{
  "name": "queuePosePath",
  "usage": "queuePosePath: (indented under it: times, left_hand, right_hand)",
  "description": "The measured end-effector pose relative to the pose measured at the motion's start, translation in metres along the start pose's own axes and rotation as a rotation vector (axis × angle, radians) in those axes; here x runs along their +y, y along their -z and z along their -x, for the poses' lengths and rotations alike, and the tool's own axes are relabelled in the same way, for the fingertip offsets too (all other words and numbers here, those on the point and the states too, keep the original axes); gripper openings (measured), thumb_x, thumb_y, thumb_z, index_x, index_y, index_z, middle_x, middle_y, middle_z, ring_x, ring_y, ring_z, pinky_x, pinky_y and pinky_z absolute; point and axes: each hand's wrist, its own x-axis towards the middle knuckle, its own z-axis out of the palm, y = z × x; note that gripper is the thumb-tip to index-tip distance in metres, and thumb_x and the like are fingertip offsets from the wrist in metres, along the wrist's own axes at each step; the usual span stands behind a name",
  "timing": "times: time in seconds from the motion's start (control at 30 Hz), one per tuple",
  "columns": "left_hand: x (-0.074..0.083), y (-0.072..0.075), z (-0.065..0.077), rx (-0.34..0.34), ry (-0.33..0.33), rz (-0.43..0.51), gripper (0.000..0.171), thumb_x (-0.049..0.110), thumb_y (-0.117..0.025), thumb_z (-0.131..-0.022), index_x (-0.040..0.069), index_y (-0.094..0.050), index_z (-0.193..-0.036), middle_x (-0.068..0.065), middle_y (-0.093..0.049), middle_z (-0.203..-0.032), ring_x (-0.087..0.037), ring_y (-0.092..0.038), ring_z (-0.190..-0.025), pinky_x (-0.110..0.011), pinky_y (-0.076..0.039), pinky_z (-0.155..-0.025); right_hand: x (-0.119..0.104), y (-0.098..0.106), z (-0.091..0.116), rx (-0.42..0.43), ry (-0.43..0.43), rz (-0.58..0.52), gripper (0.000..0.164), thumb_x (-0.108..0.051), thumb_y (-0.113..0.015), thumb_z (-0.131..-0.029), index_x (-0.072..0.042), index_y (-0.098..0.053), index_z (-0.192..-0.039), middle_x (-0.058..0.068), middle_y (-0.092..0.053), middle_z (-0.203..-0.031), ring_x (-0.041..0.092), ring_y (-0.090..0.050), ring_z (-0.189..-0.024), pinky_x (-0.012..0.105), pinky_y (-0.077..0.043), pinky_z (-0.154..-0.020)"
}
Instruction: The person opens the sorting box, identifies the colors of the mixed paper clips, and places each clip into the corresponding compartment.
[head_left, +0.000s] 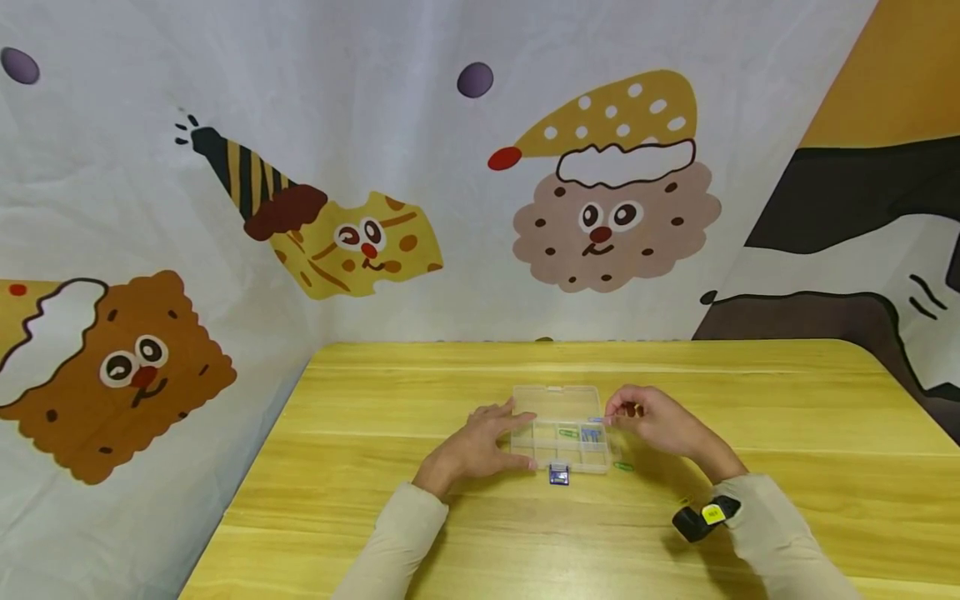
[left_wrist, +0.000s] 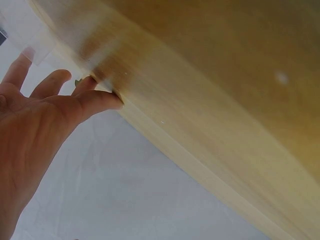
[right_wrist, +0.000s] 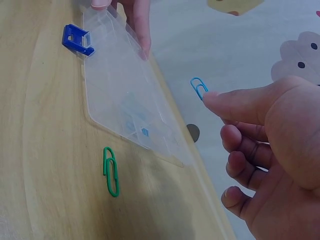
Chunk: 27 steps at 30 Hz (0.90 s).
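Note:
A clear plastic compartment box (head_left: 557, 403) stands on the table with its lid raised at the back and a blue latch (head_left: 558, 475) at the front. My left hand (head_left: 478, 442) grips its left side, thumb by the front corner and fingers farther back. Between thumb and index finger, my right hand (right_wrist: 280, 135) pinches a light-blue paper clip (right_wrist: 198, 87) at the box's right edge. Green paper clips (head_left: 568, 433) and blue paper clips (head_left: 592, 436) lie in separate compartments. One green paper clip (right_wrist: 111, 172) rests on the table just outside the box's right front corner.
The wooden table (head_left: 360, 417) reaches back to a cloth backdrop (head_left: 480, 250) printed with cartoon biscuits. Beside the right cuff is a black object (head_left: 693, 523) with a yellow label.

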Motion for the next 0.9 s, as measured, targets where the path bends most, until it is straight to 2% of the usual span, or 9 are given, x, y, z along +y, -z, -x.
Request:
queuePosePath:
  times: [0.27, 0.43, 0.7, 0.9]
  left_hand:
    - [0.002, 0.0, -0.001, 0.0, 0.004, -0.001, 0.075, 0.054, -0.072, -0.085, 0.032, -0.044, -0.15, -0.007, -0.021, -0.165, -0.037, -0.017, -0.15, -0.061, -0.017, -0.117]
    - [0.002, 0.0, -0.001, -0.002, -0.003, -0.003, 0.075, 0.054, -0.072, -0.086, 0.031, -0.043, -0.151, -0.007, -0.02, -0.165, -0.038, -0.016, -0.15, -0.061, -0.013, -0.118]
    - [0.002, -0.001, -0.001, -0.001, 0.006, 0.003, 0.075, 0.055, -0.072, -0.085, 0.031, -0.043, -0.151, -0.006, -0.019, -0.165, -0.037, -0.016, -0.15, -0.062, -0.017, -0.117]
    - [0.001, -0.002, 0.0, -0.005, 0.023, 0.004, 0.075, 0.056, -0.072, -0.085, 0.034, -0.043, -0.15, -0.003, -0.019, -0.165, -0.036, -0.014, -0.151, -0.062, -0.018, -0.117]
  right_hand:
    - [-0.003, 0.001, 0.001, -0.012, -0.022, -0.006, 0.013, -0.001, -0.065, -0.092, -0.013, -0.065, -0.089, -0.001, -0.057, -0.083, 0.014, -0.049, -0.078, 0.026, -0.04, -0.067]
    - [-0.002, 0.001, 0.004, -0.012, -0.032, -0.003, 0.005, -0.006, -0.068, -0.092, -0.011, -0.067, -0.091, -0.001, -0.057, -0.083, 0.014, -0.048, -0.077, 0.026, -0.04, -0.066]
    - [0.005, 0.008, 0.018, -0.011, -0.018, 0.002, 0.004, -0.011, -0.068, -0.093, -0.008, -0.066, -0.095, -0.002, -0.056, -0.083, 0.011, -0.048, -0.077, 0.025, -0.041, -0.064]
    - [0.012, 0.013, 0.029, -0.043, -0.003, 0.011, 0.004, -0.004, -0.064, -0.095, -0.007, -0.066, -0.096, -0.004, -0.059, -0.083, 0.007, -0.048, -0.074, 0.024, -0.042, -0.063]
